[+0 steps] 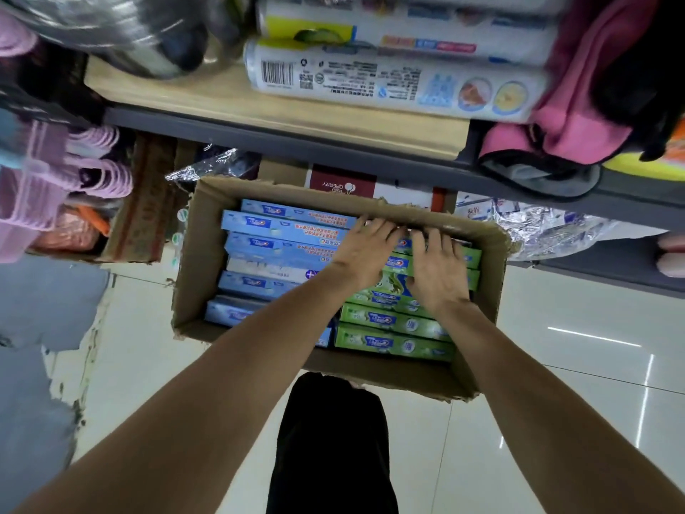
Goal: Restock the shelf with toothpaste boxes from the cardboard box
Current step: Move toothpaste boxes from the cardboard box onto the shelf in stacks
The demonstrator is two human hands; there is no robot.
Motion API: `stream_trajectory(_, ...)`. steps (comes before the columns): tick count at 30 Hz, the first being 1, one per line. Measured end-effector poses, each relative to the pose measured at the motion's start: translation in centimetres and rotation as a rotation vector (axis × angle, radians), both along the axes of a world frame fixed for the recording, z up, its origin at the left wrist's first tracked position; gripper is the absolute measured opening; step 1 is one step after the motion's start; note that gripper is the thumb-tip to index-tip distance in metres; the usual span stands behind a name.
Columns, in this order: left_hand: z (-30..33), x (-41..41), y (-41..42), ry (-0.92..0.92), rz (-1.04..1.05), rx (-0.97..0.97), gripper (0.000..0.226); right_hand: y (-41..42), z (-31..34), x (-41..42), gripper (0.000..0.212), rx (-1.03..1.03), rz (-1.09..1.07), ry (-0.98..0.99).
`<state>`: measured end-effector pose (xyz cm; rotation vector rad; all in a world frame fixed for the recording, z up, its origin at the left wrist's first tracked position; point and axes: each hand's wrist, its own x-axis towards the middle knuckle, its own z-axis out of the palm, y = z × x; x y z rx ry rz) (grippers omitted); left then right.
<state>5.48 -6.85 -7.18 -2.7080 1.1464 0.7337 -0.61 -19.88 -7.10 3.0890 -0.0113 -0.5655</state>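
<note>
An open cardboard box (pixel 192 254) stands on the floor below the shelf (pixel 296 102). It holds blue toothpaste boxes (pixel 281 250) stacked on its left side and green toothpaste boxes (pixel 393 343) on its right. Both my hands are inside it, side by side over the far green boxes. My left hand (pixel 365 250) lies flat with its fingers stretched toward the carton's far wall. My right hand (pixel 437 268) rests palm-down on the green boxes just beside it. Neither hand visibly curls round a box; the boxes under my palms are hidden.
On the wooden shelf lie white rolls (pixel 400 83), a metal pot (pixel 122 31) and pink cloths (pixel 578 116). Pink hangers (pixel 74 168) hang at left. Another carton (pixel 144 202) and foil packs (pixel 537 228) sit behind the box. My dark trouser leg (pixel 333 439) is over the tiled floor (pixel 556 365).
</note>
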Motion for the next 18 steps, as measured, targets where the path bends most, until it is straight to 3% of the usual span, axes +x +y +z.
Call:
stream_trajectory(4, 1.5, 0.9, -0.9, 0.034, 0.001, -0.050, 0.078, -1.1, 1.6, -0.1, 0.072, 0.061, 0.044, -0.053)
stream_trajectory(7, 4.9, 0.6, 0.4, 0.099, 0.029, -0.089, 0.083, -1.4, 4.6, -2.2, 0.069, 0.224, -0.053, -0.170)
stream_trajectory(9, 7.6, -0.5, 1.9, 0.227, 0.196, -0.117, 0.084, -1.0, 7.5, -4.2, 0.061, 0.409, -0.276, -0.286)
stream_trajectory(12, 11.8, -3.1, 4.0, 0.473, 0.598, -0.187, 0.075, 0.6, 11.7, -7.0, 0.048, 0.840, -0.894, -0.388)
stream_trajectory(14, 14.4, -5.1, 4.9, 0.622, 0.840, -0.290, 0.066, 2.4, 15.1, -7.7, 0.049, 1.175, -1.347, -0.234)
stream_trajectory(15, 15.8, -6.0, 5.1, 0.666, 0.919, -0.356, 0.064, 3.4, 16.7, -7.7, 0.054, 1.302, -1.476, -0.094)
stream_trajectory(18, 20.5, -8.1, 5.5, 0.702, 1.035, -0.556, 0.071, 6.4, 22.1, -6.6, 0.063, 1.483, -1.430, 0.128)
